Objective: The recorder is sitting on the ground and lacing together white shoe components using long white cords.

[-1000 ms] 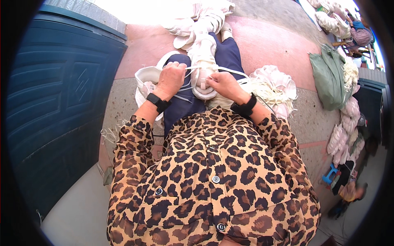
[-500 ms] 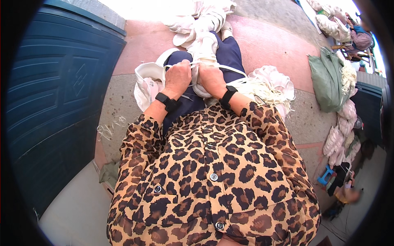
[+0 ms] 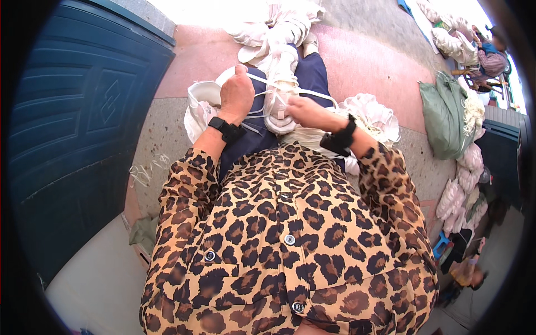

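White shoe: the piece being worked (image 3: 276,106) is lying between the two hands, over the person's legs, its rounded end facing the person's body.
Left hand: just left of the shoe, this hand (image 3: 237,96) is closing in a fist on a white lace (image 3: 257,78), which is running across to the shoe.
Right hand: at the shoe's right edge, this hand (image 3: 312,113) is bending its fingers inward, the tips pointing at the shoe; whether they are pinching a lace, I cannot tell.
Wrists: black bands (image 3: 226,129) are circling both, nearer the body than the shoe.
Right strand: another white strand (image 3: 319,94) is stretching rightward from the shoe over the dark blue trousers (image 3: 314,70).
Stack: more white pieces (image 3: 283,61) are lying in a row beyond the shoe.
Left piece: a white piece with an open top (image 3: 202,100) is resting left of the shoe, past the left hand.
Right heap: cream strands (image 3: 318,138) and pale, bunched pieces (image 3: 371,114) are piling up right of the shoe.
Green bag: a full sack (image 3: 444,114) is standing well right of the shoe.
Blue door: a panelled door (image 3: 84,111) is rising well left of the shoe.
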`<act>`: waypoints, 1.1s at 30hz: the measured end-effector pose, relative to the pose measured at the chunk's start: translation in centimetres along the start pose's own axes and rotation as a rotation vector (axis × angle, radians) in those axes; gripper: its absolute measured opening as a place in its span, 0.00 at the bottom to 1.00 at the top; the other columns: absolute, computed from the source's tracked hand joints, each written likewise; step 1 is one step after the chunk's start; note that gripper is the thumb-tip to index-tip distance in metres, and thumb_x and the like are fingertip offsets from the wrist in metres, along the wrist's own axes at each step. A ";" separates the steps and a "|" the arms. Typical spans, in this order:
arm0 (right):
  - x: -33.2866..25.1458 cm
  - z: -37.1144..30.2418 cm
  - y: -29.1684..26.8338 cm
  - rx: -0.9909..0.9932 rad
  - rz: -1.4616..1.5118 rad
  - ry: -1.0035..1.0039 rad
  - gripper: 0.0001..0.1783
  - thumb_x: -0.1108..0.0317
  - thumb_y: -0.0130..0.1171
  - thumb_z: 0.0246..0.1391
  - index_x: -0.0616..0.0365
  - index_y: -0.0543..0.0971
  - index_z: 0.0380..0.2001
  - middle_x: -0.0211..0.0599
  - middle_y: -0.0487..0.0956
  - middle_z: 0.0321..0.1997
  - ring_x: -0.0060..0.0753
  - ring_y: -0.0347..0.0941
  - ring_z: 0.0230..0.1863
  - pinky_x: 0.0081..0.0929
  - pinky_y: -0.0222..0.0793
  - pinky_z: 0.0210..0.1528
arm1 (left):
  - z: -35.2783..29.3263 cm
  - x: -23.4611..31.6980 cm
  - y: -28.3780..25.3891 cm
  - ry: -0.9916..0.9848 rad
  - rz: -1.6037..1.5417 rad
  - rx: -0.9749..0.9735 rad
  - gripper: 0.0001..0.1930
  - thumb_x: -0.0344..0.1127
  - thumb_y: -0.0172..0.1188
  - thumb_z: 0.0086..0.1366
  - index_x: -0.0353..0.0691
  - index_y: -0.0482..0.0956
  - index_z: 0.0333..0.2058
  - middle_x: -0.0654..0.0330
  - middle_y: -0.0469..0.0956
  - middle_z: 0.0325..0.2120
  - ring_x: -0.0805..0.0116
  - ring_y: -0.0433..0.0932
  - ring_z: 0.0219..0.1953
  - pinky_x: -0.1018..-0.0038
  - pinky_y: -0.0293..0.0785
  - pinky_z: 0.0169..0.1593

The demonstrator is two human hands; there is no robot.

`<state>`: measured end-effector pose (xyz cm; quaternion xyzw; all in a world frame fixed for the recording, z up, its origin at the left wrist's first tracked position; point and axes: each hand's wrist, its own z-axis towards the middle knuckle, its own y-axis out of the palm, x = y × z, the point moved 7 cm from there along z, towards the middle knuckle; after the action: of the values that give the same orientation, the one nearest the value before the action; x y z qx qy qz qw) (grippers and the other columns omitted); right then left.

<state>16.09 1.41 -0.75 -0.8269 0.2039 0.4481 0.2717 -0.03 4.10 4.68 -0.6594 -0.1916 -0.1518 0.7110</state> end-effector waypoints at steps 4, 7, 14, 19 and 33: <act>-10.1 -6.3 -6.9 0.020 0.992 -0.280 0.13 0.64 0.42 0.56 0.49 0.61 0.18 0.17 0.52 0.08 0.13 0.43 0.09 0.15 0.40 0.11 | -0.1 -1.0 0.8 -0.059 -0.069 0.017 0.11 0.29 0.44 0.56 0.30 0.68 0.36 0.40 0.75 0.23 0.45 0.75 0.30 0.58 0.71 0.35; -17.7 -10.9 -11.5 0.013 1.180 -0.678 0.13 0.63 0.34 0.58 0.51 0.63 0.21 0.15 0.48 0.07 0.13 0.38 0.06 0.16 0.36 0.10 | 0.2 -0.1 3.4 0.015 -0.100 -0.187 0.10 0.32 0.47 0.54 0.33 0.71 0.33 0.40 0.75 0.25 0.45 0.75 0.31 0.58 0.71 0.36; -20.4 -11.7 -11.3 -0.136 1.119 -0.892 0.11 0.61 0.36 0.57 0.51 0.59 0.23 0.16 0.50 0.08 0.12 0.41 0.06 0.14 0.38 0.09 | 2.2 1.5 2.0 0.034 -0.250 -0.345 0.13 0.38 0.53 0.54 0.36 0.76 0.36 0.48 0.77 0.29 0.55 0.76 0.34 0.66 0.70 0.40; -21.5 -11.2 -10.5 -0.065 0.985 -0.941 0.13 0.59 0.37 0.56 0.49 0.54 0.20 0.16 0.49 0.08 0.13 0.40 0.07 0.16 0.39 0.12 | 2.5 4.2 2.6 0.041 -0.743 -0.698 0.16 0.37 0.57 0.56 0.37 0.75 0.42 0.63 0.77 0.29 0.74 0.73 0.32 0.79 0.68 0.39; -20.2 -11.1 -13.7 0.067 0.943 -0.961 0.12 0.62 0.34 0.57 0.54 0.66 0.27 0.25 0.56 0.06 0.22 0.49 0.08 0.22 0.47 0.15 | 1.5 8.3 1.0 0.133 -0.846 -0.920 0.12 0.38 0.54 0.61 0.36 0.78 0.36 0.64 0.77 0.33 0.79 0.72 0.37 0.81 0.66 0.45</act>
<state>20.66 6.81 25.17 -0.3490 0.4134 0.8304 0.1329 7.63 6.02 7.82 -0.7541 -0.3062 -0.5276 0.2434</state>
